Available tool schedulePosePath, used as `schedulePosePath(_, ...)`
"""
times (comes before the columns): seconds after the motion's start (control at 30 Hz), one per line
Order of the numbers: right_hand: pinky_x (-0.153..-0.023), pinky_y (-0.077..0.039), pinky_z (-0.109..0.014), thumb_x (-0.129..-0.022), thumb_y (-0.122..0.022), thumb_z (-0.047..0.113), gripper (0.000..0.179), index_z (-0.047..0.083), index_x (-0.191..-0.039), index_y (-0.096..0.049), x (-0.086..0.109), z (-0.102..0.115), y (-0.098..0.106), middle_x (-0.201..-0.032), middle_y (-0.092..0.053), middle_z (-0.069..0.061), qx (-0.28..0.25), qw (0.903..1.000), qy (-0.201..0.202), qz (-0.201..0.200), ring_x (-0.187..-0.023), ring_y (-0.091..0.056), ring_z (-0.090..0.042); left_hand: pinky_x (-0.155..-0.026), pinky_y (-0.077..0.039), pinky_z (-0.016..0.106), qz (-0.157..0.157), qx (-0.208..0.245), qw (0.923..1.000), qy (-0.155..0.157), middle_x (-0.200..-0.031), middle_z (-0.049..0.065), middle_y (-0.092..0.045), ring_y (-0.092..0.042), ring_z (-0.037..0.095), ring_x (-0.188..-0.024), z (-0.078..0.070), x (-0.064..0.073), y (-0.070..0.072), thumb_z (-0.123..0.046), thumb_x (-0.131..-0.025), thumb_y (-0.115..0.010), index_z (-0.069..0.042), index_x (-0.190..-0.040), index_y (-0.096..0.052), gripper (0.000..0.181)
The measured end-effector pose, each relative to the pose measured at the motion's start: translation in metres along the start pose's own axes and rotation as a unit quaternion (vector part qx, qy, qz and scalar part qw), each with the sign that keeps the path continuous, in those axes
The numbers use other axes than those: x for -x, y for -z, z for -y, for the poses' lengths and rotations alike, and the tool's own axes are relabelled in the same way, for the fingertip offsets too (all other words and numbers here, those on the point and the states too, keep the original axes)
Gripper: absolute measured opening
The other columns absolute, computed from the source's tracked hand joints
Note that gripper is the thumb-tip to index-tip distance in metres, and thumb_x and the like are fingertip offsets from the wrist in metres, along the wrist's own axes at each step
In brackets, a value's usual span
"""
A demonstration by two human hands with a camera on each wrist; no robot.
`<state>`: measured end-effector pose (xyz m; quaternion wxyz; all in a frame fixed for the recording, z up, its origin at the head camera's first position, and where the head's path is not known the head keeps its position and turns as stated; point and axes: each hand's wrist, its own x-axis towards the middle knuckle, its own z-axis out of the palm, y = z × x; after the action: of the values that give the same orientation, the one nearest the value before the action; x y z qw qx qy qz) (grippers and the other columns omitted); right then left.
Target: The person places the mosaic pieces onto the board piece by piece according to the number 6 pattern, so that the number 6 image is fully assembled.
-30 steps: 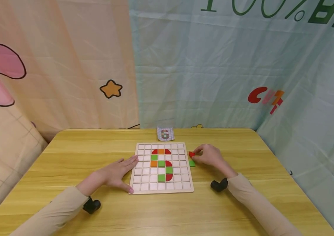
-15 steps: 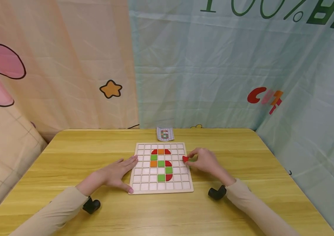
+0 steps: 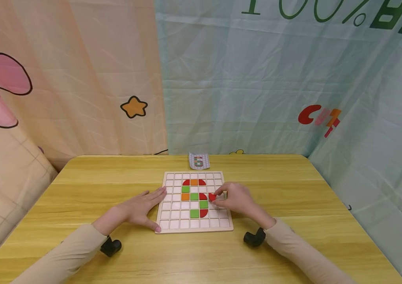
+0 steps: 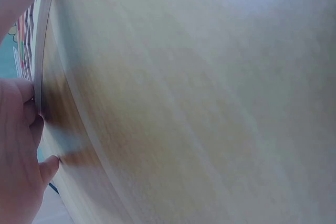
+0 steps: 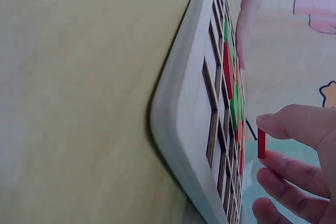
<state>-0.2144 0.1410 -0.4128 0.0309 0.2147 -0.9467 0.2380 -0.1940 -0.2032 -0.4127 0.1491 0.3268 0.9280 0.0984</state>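
A wooden grid board (image 3: 174, 232) lies on the table with red, orange and green tiles set in its squares. My right hand (image 3: 237, 200) is over the board's right part and pinches a red tile (image 3: 212, 197) between thumb and fingers, just right of a rounded red tile (image 3: 203, 196) in the grid. In the right wrist view, the pinched red tile (image 5: 261, 142) shows edge-on, held above the board's surface. My left hand (image 3: 140, 209) is spread along the left edge, fingertips and thumb on the frame. The green tile beside the board is mostly hidden behind my right hand.
A small printed card (image 3: 199, 161) with a coloured grid pattern lies behind the board. The wooden table (image 3: 144, 264) extends around it on every side, and a patterned curtain (image 3: 222, 86) hangs past the far edge. Black camera mounts sit at both wrists.
My right hand has carried the red tile leftward from beside the board, across its right edge and over the grid. My left hand has stayed in place.
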Motion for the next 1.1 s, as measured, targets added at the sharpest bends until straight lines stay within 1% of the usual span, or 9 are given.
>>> schedulePosePath(0.13, -0.053, -0.039, -0.019, -0.075, -0.080, 0.037, 0.024, 0.019, -0.091, -0.077, -0.001, 0.006, -0.004, -0.087, -0.070, 0.009, 0.008, 0.9996, 0.026, 0.000, -0.062, -0.049, -0.003, -0.118, -0.018, 0.055, 0.002, -0.001, 1.0000, 0.001, -0.162, 0.015, -0.010, -0.018, 0.030, -0.149, 0.000, 0.000, 0.000, -0.071, -0.073, -0.066, -0.001, -0.153, -0.016, 0.118)
schedulePosePath(0.27, -0.054, -0.040, -0.018, -0.076, -0.080, 0.035, 0.023, 0.018, -0.091, -0.077, -0.002, 0.012, -0.008, -0.088, -0.071, 0.008, 0.003, 0.9992, 0.041, 0.004, -0.067, -0.052, -0.002, -0.118, -0.018, 0.055, 0.001, -0.003, 1.0000, 0.001, -0.162, 0.014, -0.010, -0.017, 0.030, -0.149, 0.001, 0.000, 0.000, -0.072, -0.072, -0.065, -0.001, -0.153, -0.016, 0.118)
schedulePosePath(0.47, -0.054, -0.040, -0.017, -0.076, -0.078, 0.038, 0.021, 0.022, -0.090, -0.076, -0.003, 0.022, -0.015, -0.091, -0.072, 0.010, 0.023, 0.9978, 0.061, 0.014, -0.072, -0.057, -0.004, -0.118, -0.018, 0.056, 0.003, -0.004, 1.0000, 0.002, -0.162, 0.014, -0.009, -0.016, 0.029, -0.149, 0.001, -0.001, 0.000, -0.073, -0.072, -0.064, -0.001, -0.153, -0.016, 0.118)
schedulePosePath(0.57, -0.051, -0.037, -0.017, -0.076, -0.078, 0.038, 0.019, 0.024, -0.089, -0.077, -0.003, 0.029, -0.018, -0.093, -0.072, 0.009, 0.020, 0.9976, 0.064, 0.020, -0.073, -0.059, -0.006, -0.118, -0.018, 0.056, 0.005, -0.002, 1.0000, 0.002, -0.162, 0.014, -0.009, -0.017, 0.030, -0.149, 0.001, -0.001, -0.001, -0.073, -0.072, -0.064, -0.002, -0.153, -0.016, 0.118)
schedulePosePath(0.7, -0.050, -0.035, -0.016, -0.076, -0.077, 0.038, 0.020, 0.023, -0.089, -0.078, -0.005, 0.037, -0.021, -0.091, -0.071, 0.010, 0.010, 0.9968, 0.072, 0.032, -0.071, -0.054, -0.005, -0.118, -0.017, 0.056, 0.005, 0.001, 1.0000, 0.003, -0.162, 0.014, -0.009, -0.018, 0.030, -0.148, 0.001, -0.001, -0.001, -0.073, -0.073, -0.064, -0.002, -0.153, -0.015, 0.118)
schedulePosePath(0.77, -0.052, -0.037, -0.016, -0.077, -0.077, 0.037, 0.020, 0.022, -0.089, -0.078, -0.005, 0.041, -0.022, -0.088, -0.069, 0.010, 0.006, 0.9959, 0.082, 0.038, -0.070, -0.053, -0.004, -0.118, -0.017, 0.056, 0.004, 0.002, 1.0000, 0.004, -0.162, 0.014, -0.009, -0.019, 0.030, -0.148, 0.001, 0.000, -0.001, -0.072, -0.073, -0.064, -0.002, -0.153, -0.016, 0.118)
schedulePosePath(0.87, -0.054, -0.039, -0.015, -0.077, -0.077, 0.036, 0.019, 0.021, -0.089, -0.078, -0.005, 0.045, -0.025, -0.086, -0.068, 0.010, 0.006, 0.9950, 0.090, 0.043, -0.072, -0.055, -0.005, -0.119, -0.017, 0.056, 0.003, 0.002, 1.0000, 0.003, -0.162, 0.014, -0.009, -0.019, 0.030, -0.148, 0.001, 0.000, -0.001, -0.072, -0.073, -0.064, -0.002, -0.153, -0.016, 0.118)
schedulePosePath(0.97, -0.056, -0.041, -0.016, -0.077, -0.077, 0.037, 0.019, 0.022, -0.089, -0.078, -0.005, 0.050, -0.027, -0.088, -0.069, 0.010, 0.010, 0.9948, 0.088, 0.049, -0.078, -0.058, -0.006, -0.119, -0.017, 0.055, 0.003, 0.002, 1.0000, 0.003, -0.162, 0.014, -0.009, -0.018, 0.030, -0.148, 0.001, 0.000, 0.000, -0.072, -0.073, -0.064, -0.002, -0.153, -0.016, 0.117)
schedulePosePath(1.1, -0.056, -0.040, -0.017, -0.077, -0.078, 0.037, 0.020, 0.021, -0.090, -0.078, -0.006, 0.055, -0.030, -0.087, -0.069, 0.011, 0.008, 0.9943, 0.083, 0.066, -0.075, -0.056, -0.005, -0.119, -0.017, 0.055, 0.004, 0.001, 1.0000, 0.004, -0.162, 0.014, -0.009, -0.018, 0.030, -0.149, 0.001, 0.000, 0.000, -0.073, -0.073, -0.064, -0.002, -0.153, -0.016, 0.117)
